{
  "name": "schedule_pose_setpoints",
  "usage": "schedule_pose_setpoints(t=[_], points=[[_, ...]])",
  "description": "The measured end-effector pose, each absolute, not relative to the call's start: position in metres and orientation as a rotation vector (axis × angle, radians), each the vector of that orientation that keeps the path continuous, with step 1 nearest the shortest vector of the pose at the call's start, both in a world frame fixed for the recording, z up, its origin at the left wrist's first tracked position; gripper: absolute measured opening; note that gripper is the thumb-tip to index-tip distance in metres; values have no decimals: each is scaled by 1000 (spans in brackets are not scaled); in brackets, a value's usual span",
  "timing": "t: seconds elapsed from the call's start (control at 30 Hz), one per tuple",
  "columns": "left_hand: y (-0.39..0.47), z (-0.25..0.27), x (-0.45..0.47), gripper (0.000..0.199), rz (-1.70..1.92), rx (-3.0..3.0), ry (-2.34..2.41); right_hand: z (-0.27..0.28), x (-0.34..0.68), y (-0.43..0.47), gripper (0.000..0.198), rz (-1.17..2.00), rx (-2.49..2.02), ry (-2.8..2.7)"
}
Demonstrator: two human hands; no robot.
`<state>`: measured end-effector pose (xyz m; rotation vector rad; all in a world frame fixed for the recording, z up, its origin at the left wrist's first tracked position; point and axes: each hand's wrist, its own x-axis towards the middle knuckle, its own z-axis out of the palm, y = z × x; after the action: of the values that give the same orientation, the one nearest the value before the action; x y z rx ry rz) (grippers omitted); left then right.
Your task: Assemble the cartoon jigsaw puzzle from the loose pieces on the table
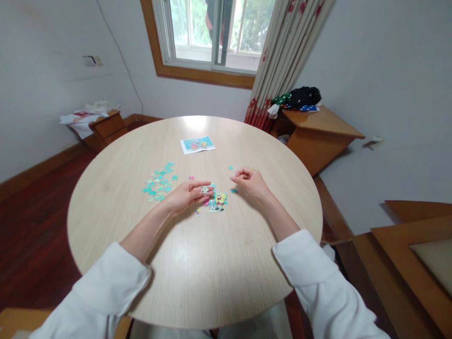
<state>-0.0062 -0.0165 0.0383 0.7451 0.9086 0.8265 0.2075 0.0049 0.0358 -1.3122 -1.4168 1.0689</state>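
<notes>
My left hand holds a pale jigsaw puzzle piece at its fingers, just above the left edge of a partly joined jigsaw puzzle with a yellow cartoon figure. Some of that puzzle is hidden behind the hand. To the right, my right hand is closed with thumb and forefinger together; whether anything is between them cannot be made out. A teal piece lies under its fingertips, and another teal piece is a little beyond. A pink piece lies past my left hand.
Several loose teal and pale pieces are spread at the left of the round wooden table. A printed picture card lies towards the far side. Wooden cabinets stand beyond, one with dark dotted cloth on top.
</notes>
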Motion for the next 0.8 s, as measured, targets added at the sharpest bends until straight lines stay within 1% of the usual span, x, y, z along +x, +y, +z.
schedule_pose_setpoints(t=[0.1,0.2,0.33,0.4,0.47,0.53,0.63,0.8], points=[[-17,40,-6,26,837,766,920,35,209,7,40,1054,-1312,-1405],[-15,42,-7,24,891,758,971,32,222,16,35,946,-1323,-1349],[-8,42,-10,18,1053,692,994,24,256,36,22,702,-1416,-1057],[-5,43,-11,17,1133,639,998,20,274,44,17,634,-1470,-895],[-4,45,-13,19,1190,596,1011,18,287,49,17,617,-1497,-830],[-2,47,-14,21,1230,572,1032,16,295,49,18,601,-1519,-849],[0,47,-18,23,1285,559,1041,13,299,46,17,603,-1572,-1017],[5,42,-24,17,1316,499,1051,9,304,38,17,801,-1685,-1318]])
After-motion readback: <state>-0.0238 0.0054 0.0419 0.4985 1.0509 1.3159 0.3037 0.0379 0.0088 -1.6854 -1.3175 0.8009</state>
